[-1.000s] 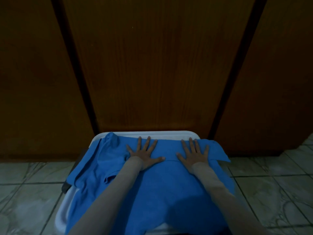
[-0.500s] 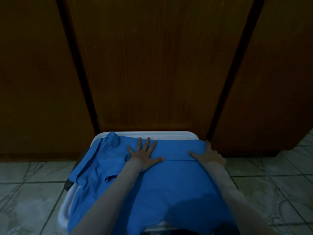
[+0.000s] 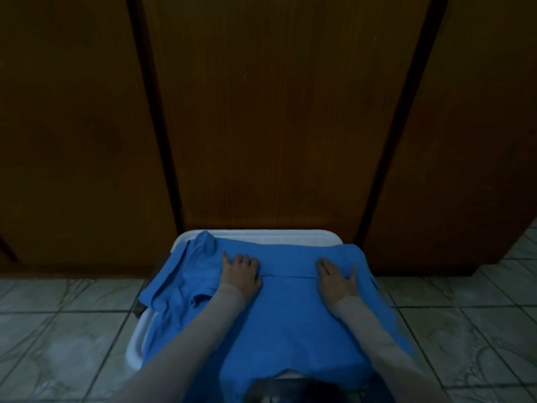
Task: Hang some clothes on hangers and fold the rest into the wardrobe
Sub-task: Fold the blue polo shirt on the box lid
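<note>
A blue shirt (image 3: 287,318) lies spread over a white plastic tub (image 3: 261,237) that stands on the floor against the wardrobe doors (image 3: 276,112). My left hand (image 3: 241,274) rests on the shirt near its far edge, fingers bent a little, beside the bunched sleeve and collar at the left. Flat on the cloth lies my right hand (image 3: 337,279), on the folded right part of the shirt, fingers straight. A fold line runs between the two hands. Both forearms wear light long sleeves.
The closed brown wooden wardrobe doors fill the upper view. Pale marbled floor tiles (image 3: 66,338) lie to both sides of the tub. A dark object (image 3: 293,389) shows at the bottom edge below the shirt.
My right hand went out to the shirt's right edge, folded that side inward, and now lies flat on it again. The left hand's fingers have drawn together.
</note>
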A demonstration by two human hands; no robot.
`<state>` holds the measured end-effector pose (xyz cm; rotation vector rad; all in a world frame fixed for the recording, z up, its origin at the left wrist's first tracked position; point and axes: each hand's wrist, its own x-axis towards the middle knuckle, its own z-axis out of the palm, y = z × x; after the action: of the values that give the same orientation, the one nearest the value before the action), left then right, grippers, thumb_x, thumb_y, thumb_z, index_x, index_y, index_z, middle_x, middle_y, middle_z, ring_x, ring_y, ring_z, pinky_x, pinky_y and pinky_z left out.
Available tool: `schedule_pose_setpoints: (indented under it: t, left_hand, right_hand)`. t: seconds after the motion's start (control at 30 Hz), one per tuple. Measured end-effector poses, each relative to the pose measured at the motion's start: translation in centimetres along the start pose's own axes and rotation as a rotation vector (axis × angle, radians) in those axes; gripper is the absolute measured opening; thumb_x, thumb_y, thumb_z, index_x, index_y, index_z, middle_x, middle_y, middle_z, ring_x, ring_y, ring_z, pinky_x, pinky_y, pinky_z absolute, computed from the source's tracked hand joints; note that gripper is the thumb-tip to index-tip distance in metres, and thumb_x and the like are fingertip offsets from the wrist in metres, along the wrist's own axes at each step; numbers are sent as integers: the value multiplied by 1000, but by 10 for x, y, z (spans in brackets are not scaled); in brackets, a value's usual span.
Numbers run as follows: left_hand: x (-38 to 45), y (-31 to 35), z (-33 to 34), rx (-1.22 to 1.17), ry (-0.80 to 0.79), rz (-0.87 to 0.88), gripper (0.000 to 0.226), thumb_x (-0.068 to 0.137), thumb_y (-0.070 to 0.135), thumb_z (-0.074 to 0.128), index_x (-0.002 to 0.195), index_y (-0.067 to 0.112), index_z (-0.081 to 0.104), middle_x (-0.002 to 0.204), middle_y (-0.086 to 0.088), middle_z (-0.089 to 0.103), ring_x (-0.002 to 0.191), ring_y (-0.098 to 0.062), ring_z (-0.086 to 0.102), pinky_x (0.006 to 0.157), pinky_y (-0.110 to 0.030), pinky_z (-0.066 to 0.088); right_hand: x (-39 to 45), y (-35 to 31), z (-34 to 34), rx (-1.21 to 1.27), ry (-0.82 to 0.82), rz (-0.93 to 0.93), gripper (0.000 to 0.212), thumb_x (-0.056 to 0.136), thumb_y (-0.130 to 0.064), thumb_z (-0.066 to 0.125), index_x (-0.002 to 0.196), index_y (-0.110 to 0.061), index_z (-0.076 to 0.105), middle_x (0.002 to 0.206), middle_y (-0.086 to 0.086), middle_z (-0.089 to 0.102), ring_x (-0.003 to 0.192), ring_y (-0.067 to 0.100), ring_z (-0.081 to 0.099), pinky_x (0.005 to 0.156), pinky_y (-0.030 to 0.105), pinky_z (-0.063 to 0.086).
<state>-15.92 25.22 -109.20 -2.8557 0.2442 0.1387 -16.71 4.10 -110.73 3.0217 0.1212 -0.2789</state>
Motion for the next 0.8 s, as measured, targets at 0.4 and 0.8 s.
schedule_pose_setpoints:
  t: [0.4, 0.8]
  left_hand:
    - [-31, -105, 11, -755, -14, -181, 45, 88, -7, 36, 126, 11, 53, 136, -10, 50, 126, -26, 45, 105, -27, 31]
    - [-30, -127, 20, -854, -47, -107, 54, 86, -14, 40, 126, 18, 56, 138, -9, 37, 130, -25, 37, 106, -21, 26]
  right_hand:
    - [-4, -139, -32, 107, 152, -571, 68, 94, -2, 41, 150, -27, 12, 155, -4, 18, 137, 20, 26, 108, 40, 23]
    - [-2, -144, -30, 684, 110, -444, 31, 99, -17, 43, 128, -9, 39, 115, 8, 53, 105, 23, 52, 83, 30, 40]
